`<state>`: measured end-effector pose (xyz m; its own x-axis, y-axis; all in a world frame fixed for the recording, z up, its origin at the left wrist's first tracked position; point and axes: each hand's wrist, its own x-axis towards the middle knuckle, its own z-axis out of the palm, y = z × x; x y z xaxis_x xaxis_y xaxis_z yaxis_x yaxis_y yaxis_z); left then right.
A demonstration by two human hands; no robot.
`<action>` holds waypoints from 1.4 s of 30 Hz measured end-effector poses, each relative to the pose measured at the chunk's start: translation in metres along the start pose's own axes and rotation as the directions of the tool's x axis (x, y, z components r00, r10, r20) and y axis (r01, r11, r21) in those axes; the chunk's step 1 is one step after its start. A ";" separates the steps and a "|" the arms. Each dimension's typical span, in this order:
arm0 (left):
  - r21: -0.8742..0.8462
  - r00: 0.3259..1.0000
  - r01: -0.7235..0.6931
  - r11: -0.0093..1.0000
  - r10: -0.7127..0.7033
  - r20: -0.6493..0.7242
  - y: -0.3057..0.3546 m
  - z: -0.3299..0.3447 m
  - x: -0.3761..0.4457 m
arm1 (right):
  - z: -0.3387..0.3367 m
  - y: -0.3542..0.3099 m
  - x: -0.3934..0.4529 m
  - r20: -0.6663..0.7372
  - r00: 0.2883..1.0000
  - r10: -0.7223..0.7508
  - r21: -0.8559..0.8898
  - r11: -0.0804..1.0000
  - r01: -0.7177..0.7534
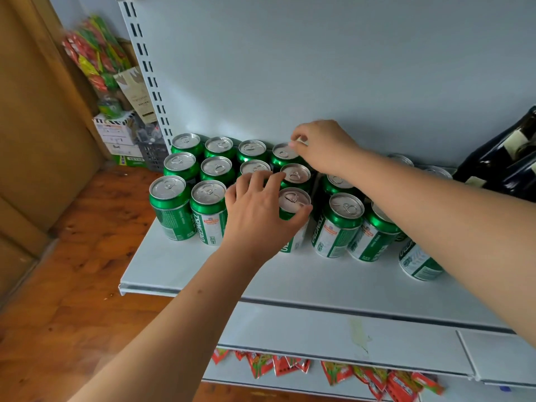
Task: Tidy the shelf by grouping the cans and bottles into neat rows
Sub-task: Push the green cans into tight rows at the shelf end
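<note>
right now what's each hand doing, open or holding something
Left hand: fingers spread over the cans, thumb against a front can; a real grip cannot be told.
Right hand: fingertips pinch the top of a back can.

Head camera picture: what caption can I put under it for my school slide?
Two bare hands, left hand and right hand, line up green cans on a white shelf.

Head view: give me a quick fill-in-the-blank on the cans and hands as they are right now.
1. The cans on the shelf are mostly ____ in colour.
2. The left hand grips a can in the ____ row.
3. The right hand pinches a can in the ____ row, by the back panel.
4. The dark bottles lie at the shelf's ____ end.

Missing words: green; front; back; right
</note>
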<state>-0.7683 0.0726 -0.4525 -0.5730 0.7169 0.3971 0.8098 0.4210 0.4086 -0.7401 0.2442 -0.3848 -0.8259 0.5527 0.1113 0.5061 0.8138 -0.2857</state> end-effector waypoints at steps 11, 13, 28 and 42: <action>-0.021 0.973 -0.222 0.975 0.220 -0.072 0.042 0.009 -0.006 | -0.018 0.052 -0.025 -0.104 0.985 0.135 -0.163 0.975 -0.150; 0.017 0.978 -0.207 0.978 0.207 0.015 0.059 0.020 -0.004 | -0.020 0.056 -0.038 -0.045 0.987 0.156 -0.255 0.953 -0.163; -0.020 0.992 -0.110 0.994 0.109 -0.060 0.058 0.030 0.000 | -0.007 0.052 -0.032 -0.016 0.997 0.081 -0.032 0.996 -0.082; 0.019 0.959 -0.259 0.966 0.260 -0.109 0.078 0.024 0.000 | -0.025 0.080 -0.024 -0.096 0.989 0.109 -0.108 0.987 -0.119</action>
<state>-0.7021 0.1188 -0.4406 -0.3533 0.7364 0.5770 0.9329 0.2312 0.2762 -0.6733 0.3007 -0.3866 -0.7381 0.6527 0.1708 0.6246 0.7568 -0.1929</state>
